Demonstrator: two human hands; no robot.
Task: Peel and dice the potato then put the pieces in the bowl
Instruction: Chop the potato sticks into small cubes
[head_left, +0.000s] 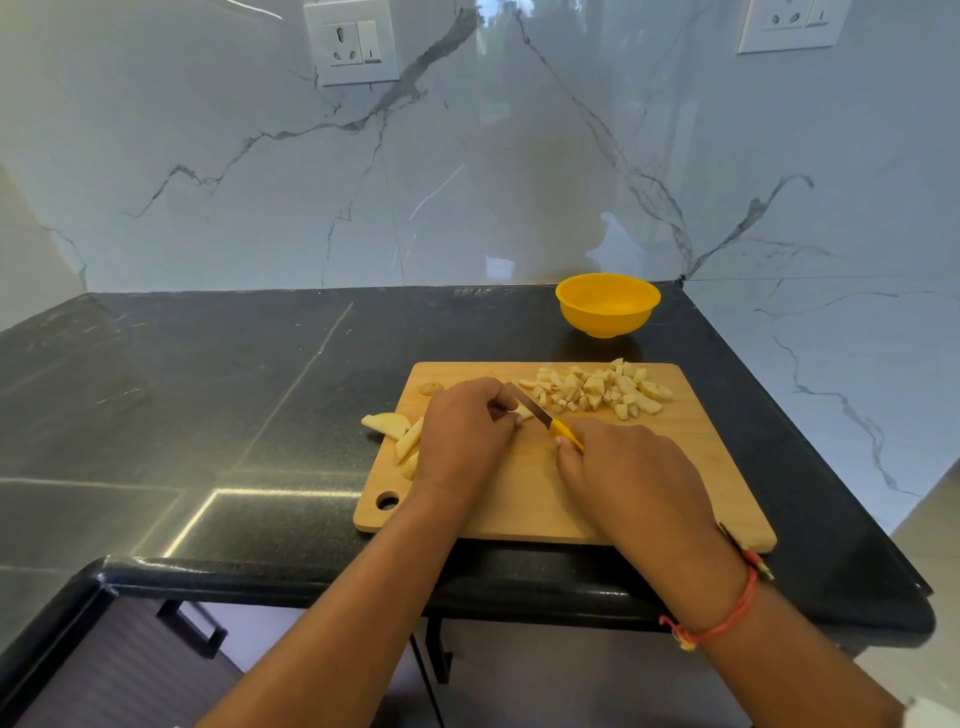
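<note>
On the wooden cutting board (701, 467), the left hand (465, 431) lay knuckles up with its fingers curled down over a pale potato strip (523, 412), of which only a small end showed past the fingertips. The right hand (631, 478) was closed round the yellow handle of a knife (543, 415), whose blade slanted up and to the left, with its edge against that strip just beside the left fingers. A heap of diced potato (597, 389) sat at the board's far right. Several uncut wedges (387, 423) lay at the board's left edge, partly behind the left hand, one reaching onto the dark table (234, 389). The yellow bowl (608, 322) stood on the table just beyond the board, near the marble wall, with no pieces visible inside. A red thread bracelet (727, 618) circled the right wrist.
</note>
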